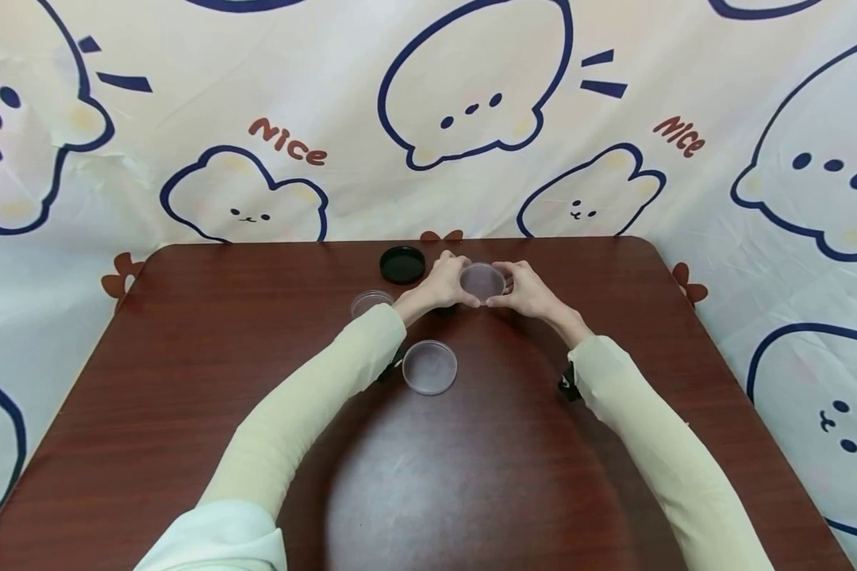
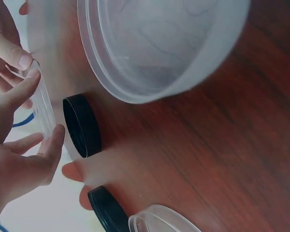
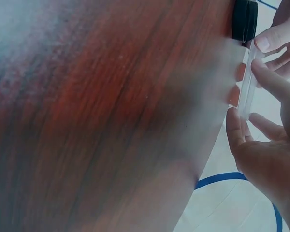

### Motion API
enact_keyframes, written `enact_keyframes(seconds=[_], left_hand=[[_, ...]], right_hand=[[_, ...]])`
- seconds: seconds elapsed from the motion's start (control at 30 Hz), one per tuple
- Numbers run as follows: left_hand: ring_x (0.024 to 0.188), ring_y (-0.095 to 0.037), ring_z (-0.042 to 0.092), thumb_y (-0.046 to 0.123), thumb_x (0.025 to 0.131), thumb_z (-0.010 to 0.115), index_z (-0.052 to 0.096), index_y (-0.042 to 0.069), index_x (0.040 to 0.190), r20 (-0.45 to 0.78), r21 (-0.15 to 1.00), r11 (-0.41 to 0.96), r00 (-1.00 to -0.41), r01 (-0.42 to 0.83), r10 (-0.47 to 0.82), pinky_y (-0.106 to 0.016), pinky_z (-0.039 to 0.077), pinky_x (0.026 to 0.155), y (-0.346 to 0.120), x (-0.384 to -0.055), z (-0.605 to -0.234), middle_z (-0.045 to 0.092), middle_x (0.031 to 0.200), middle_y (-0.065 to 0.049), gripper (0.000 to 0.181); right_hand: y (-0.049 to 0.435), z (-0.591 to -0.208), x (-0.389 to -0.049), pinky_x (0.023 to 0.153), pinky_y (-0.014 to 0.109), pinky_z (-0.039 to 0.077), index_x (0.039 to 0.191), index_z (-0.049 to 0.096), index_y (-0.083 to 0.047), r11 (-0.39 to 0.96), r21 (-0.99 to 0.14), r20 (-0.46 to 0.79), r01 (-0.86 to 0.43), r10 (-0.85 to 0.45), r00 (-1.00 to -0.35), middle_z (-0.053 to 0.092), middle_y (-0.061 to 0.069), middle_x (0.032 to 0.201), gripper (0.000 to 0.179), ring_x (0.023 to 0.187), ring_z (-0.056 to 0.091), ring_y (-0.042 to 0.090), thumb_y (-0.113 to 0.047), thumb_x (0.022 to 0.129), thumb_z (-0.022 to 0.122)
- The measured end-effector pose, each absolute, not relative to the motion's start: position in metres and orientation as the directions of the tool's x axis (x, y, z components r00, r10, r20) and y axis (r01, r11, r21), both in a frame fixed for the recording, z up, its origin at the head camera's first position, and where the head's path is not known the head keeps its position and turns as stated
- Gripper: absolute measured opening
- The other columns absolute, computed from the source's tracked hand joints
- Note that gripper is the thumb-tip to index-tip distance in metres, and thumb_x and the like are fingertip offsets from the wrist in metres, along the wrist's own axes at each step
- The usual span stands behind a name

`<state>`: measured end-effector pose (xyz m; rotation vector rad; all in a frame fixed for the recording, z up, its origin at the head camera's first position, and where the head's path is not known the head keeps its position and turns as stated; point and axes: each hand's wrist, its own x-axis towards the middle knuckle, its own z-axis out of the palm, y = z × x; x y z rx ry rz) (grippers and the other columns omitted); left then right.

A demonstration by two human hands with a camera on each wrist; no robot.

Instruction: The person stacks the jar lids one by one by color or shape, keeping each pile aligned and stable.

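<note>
Both hands hold a clear petri dish (image 1: 482,284) near the far edge of the table. My left hand (image 1: 443,281) pinches its left side between thumb and fingers. On the opposite side my right hand (image 1: 527,290) grips the rim the same way. The left wrist view shows the held dish edge-on, raised above the tabletop, with the thumbs close together at its rim. Beneath the left hand stands a black round dish (image 2: 82,125), mostly hidden in the head view.
Left of the hands is another black round dish (image 1: 402,264). A clear dish (image 1: 371,301) lies partly behind the left forearm. Nearer on the brown table (image 1: 543,476) sits a further clear dish (image 1: 429,367). A printed cloth (image 1: 357,190) hangs behind the table.
</note>
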<state>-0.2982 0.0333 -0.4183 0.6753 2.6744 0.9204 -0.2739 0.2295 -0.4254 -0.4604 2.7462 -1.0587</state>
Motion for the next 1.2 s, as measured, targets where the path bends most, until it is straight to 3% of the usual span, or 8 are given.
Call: enact_keyframes(seconds=[0.2,0.67,0.93,1.2], left_hand=[[0.123,-0.034,0.038,0.021,0.079,0.082,0.043,-0.002,0.141,-0.033,0.628,0.669,-0.845,0.398,0.534,-0.041,0.037,0.099,0.024,-0.291,-0.416,0.039,0.135,-0.021,0.077],[0.105,-0.03,0.048,0.014,0.077,0.083,0.048,-0.005,0.136,0.044,0.653,0.601,-0.816,0.46,0.576,-0.036,0.045,0.086,-0.005,-0.262,-0.411,0.044,0.123,-0.023,0.071],[0.088,-0.026,0.062,0.009,0.074,0.085,0.05,-0.006,0.133,0.028,0.742,0.546,-0.832,0.388,0.554,-0.026,0.052,0.077,-0.017,-0.235,-0.419,0.043,0.119,-0.022,0.071],[0.086,-0.025,0.064,0.005,0.072,0.085,0.051,-0.007,0.132,0.064,0.775,0.516,-0.858,0.364,0.509,-0.024,0.052,0.074,-0.027,-0.217,-0.422,0.044,0.117,-0.022,0.07]], right_hand=[[0.227,-0.423,-0.266,0.085,0.041,0.05,0.143,0.037,0.008,0.702,-0.666,-0.015,-0.251,-0.348,-0.937,0.037,0.026,0.126,0.077,0.101,0.057,0.033,-0.008,0.081,0.079],[0.21,-0.421,-0.238,0.083,0.038,0.051,0.139,0.044,0.007,0.685,-0.648,0.064,-0.334,-0.388,-0.92,0.042,0.022,0.116,0.074,0.095,0.056,0.029,-0.01,0.078,0.082],[0.203,-0.427,-0.21,0.079,0.035,0.052,0.137,0.047,0.007,0.638,-0.685,0.087,-0.352,-0.409,-0.909,0.044,0.021,0.111,0.073,0.09,0.059,0.026,-0.009,0.076,0.083],[0.195,-0.425,-0.198,0.079,0.031,0.052,0.138,0.048,0.004,0.616,-0.711,0.077,-0.339,-0.411,-0.908,0.043,0.018,0.114,0.071,0.091,0.06,0.024,-0.003,0.076,0.082]])
